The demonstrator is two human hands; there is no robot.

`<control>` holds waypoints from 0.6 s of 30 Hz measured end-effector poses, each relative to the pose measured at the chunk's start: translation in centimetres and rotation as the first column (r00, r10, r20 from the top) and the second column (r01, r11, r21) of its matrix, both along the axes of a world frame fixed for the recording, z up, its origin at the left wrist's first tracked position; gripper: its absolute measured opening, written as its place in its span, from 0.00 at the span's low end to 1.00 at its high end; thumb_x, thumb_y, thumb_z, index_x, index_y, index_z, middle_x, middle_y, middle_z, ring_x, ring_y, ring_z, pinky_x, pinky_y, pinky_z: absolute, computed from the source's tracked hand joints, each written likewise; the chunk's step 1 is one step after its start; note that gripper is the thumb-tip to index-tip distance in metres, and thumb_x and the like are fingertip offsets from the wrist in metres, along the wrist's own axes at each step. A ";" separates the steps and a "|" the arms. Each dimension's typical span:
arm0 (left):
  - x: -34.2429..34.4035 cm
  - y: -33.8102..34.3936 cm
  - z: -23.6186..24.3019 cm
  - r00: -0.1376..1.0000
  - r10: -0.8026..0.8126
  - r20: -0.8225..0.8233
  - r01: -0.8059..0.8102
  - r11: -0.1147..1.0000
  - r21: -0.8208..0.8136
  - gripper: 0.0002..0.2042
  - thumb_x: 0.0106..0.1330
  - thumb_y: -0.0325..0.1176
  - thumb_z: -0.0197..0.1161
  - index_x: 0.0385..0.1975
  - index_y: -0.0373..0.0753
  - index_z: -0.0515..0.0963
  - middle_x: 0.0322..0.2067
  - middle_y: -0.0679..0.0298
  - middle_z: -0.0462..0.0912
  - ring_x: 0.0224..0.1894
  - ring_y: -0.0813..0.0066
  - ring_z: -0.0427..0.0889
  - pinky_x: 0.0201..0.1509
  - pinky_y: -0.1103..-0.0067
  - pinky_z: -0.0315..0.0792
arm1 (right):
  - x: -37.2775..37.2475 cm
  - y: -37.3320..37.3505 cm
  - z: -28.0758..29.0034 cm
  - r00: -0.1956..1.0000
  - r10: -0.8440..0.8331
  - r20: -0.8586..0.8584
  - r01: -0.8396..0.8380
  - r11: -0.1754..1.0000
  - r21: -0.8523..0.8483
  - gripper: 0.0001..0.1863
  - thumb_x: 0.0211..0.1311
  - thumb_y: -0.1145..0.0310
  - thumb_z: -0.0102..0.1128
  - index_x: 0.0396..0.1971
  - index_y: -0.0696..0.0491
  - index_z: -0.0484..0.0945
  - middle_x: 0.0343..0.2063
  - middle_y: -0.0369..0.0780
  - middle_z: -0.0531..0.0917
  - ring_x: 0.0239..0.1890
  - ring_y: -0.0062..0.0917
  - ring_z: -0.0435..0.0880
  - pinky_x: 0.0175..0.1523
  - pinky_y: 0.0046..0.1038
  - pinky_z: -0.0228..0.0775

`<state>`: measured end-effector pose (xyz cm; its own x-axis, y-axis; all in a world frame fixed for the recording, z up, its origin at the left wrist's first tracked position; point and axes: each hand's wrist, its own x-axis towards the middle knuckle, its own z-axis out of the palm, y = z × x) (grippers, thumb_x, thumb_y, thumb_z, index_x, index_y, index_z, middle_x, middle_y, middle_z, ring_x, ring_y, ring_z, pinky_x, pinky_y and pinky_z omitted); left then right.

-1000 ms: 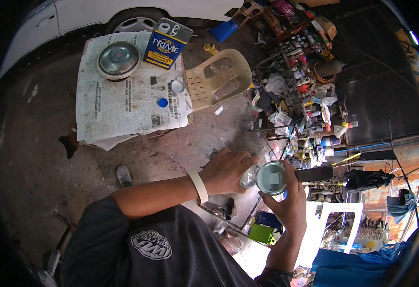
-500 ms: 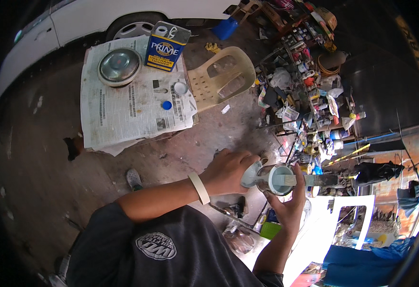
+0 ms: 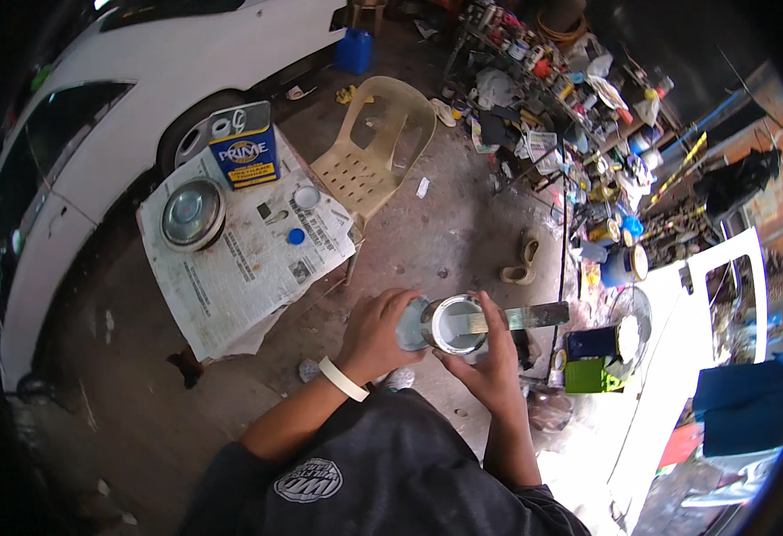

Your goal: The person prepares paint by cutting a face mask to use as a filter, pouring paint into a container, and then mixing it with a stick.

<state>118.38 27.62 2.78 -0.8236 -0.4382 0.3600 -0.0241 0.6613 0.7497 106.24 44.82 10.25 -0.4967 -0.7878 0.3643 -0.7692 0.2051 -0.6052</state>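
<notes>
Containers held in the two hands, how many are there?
2: a clear cup in the left hand, and a round can with a flat stick in it, in the right hand. Another small one could be hidden behind the hands.

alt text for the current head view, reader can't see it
A person's left hand holds a clear container beside a small open can of pale grey contents in the right hand, with a flat stick jutting from the can's mouth. Beyond are a newspaper-covered table with a blue-and-yellow tin, a beige chair and a white car.
</notes>
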 end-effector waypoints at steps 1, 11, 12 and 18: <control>0.1 0.1 -0.4 1.000 -0.004 -0.006 0.004 1.000 0.012 0.43 0.44 0.40 0.83 0.64 0.43 0.71 0.59 0.57 0.78 0.60 0.55 0.78 0.64 0.60 0.69 | 0.1 0.2 -0.7 1.000 0.003 0.007 -0.003 1.000 -0.020 0.54 0.47 0.69 0.83 0.73 0.58 0.59 0.61 0.54 0.78 0.61 0.51 0.80 0.62 0.44 0.75; 0.7 1.8 -2.5 1.000 0.015 0.014 -0.014 0.998 -0.057 0.46 0.41 0.38 0.85 0.65 0.42 0.70 0.59 0.57 0.78 0.62 0.55 0.77 0.66 0.60 0.69 | 0.4 2.8 -3.8 0.981 0.004 0.193 -0.003 1.000 -0.009 0.56 0.45 0.70 0.83 0.75 0.57 0.58 0.63 0.53 0.77 0.65 0.50 0.77 0.68 0.44 0.70; 0.4 2.0 -2.6 1.000 0.009 0.008 -0.008 0.999 -0.051 0.46 0.41 0.38 0.85 0.65 0.42 0.70 0.59 0.57 0.79 0.62 0.55 0.77 0.66 0.60 0.69 | 0.3 3.1 -3.9 0.976 0.013 0.216 -0.009 1.000 -0.019 0.56 0.45 0.70 0.83 0.75 0.57 0.58 0.63 0.54 0.77 0.65 0.50 0.77 0.68 0.44 0.70; -1.4 3.8 -3.2 1.000 0.001 -0.008 -0.001 1.000 -0.024 0.47 0.39 0.38 0.86 0.65 0.42 0.70 0.59 0.56 0.78 0.61 0.54 0.77 0.66 0.60 0.69 | -1.2 5.1 -4.0 0.979 0.010 0.205 -0.002 0.999 -0.041 0.55 0.45 0.70 0.83 0.74 0.59 0.59 0.62 0.54 0.78 0.65 0.51 0.78 0.67 0.44 0.70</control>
<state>116.99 31.42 -0.42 -0.8205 -0.4298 0.3770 -0.0188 0.6794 0.7336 104.99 49.94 6.27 -0.5595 -0.7775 0.2872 -0.6292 0.1729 -0.7578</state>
